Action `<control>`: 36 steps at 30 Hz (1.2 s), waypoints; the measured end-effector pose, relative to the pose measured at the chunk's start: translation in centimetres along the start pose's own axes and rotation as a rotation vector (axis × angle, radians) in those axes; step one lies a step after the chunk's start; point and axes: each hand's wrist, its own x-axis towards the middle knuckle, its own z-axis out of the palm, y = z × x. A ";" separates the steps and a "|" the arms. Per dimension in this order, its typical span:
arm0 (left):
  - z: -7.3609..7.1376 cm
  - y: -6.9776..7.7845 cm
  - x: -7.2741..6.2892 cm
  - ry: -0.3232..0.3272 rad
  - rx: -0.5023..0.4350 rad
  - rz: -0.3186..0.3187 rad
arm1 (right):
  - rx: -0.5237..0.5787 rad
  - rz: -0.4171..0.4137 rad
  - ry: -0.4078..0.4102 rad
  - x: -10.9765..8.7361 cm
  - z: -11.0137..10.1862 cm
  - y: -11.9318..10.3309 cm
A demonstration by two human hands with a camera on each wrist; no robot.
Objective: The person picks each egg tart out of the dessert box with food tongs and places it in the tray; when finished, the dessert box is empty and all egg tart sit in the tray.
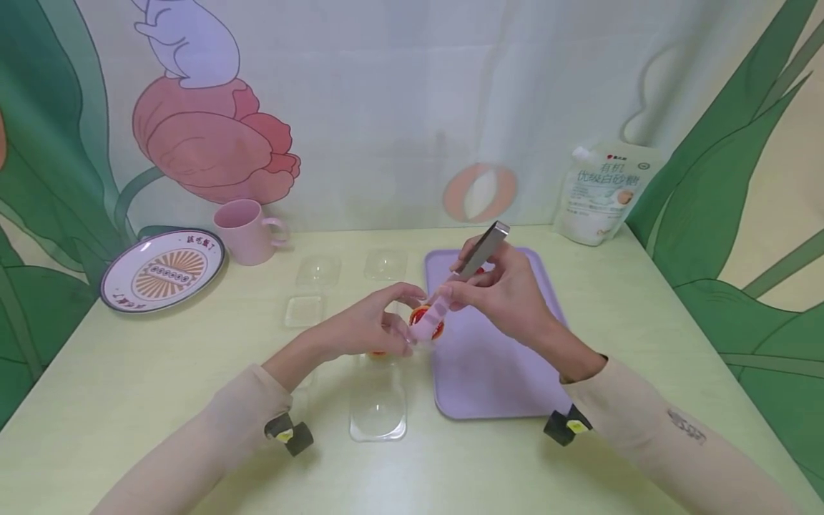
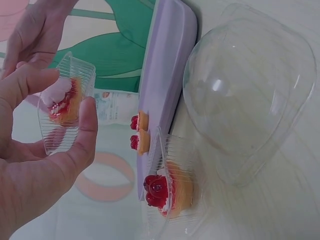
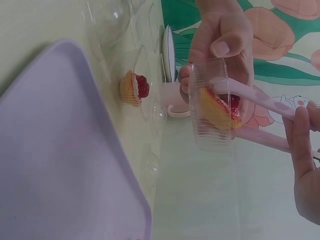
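My left hand (image 1: 367, 323) grips a small clear plastic box (image 3: 210, 137) by its sides, raised above the table. Inside it sits a tart (image 3: 212, 110) with a golden crust and red glossy topping, tilted in the right wrist view. From the other side, my right hand (image 1: 508, 297) holds tongs (image 1: 481, 252) with pink tips and a metal handle. Their tips reach into the box, one along each side of the tart. A second tart (image 2: 179, 190) stands in another clear box on the table, below my left hand.
Beneath my right hand lies a purple tray (image 1: 502, 379), with small red-topped tarts (image 2: 143, 141) at its far end. Several clear containers (image 1: 304, 311) and an open domed one (image 1: 378, 408) are left of it. Behind stand a plate (image 1: 119, 286), a pink mug (image 1: 244, 236) and a pouch (image 1: 599, 207).
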 end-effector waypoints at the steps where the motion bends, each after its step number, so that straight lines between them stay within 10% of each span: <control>1: 0.0 0.0 0.0 -0.004 -0.002 0.004 | 0.004 0.000 0.008 0.1 0.0 0.0; 17: -0.6 -0.2 -0.6 0.029 -0.028 -0.009 | 0.144 -0.006 0.247 1.3 -4.5 -1.5; 22: -1.0 -0.3 -0.8 0.048 -0.033 -0.002 | 0.193 0.043 0.319 2.1 -6.7 1.0; 36: -4.3 -0.4 -1.4 0.199 0.075 0.020 | -0.109 0.267 0.323 1.5 -7.4 9.4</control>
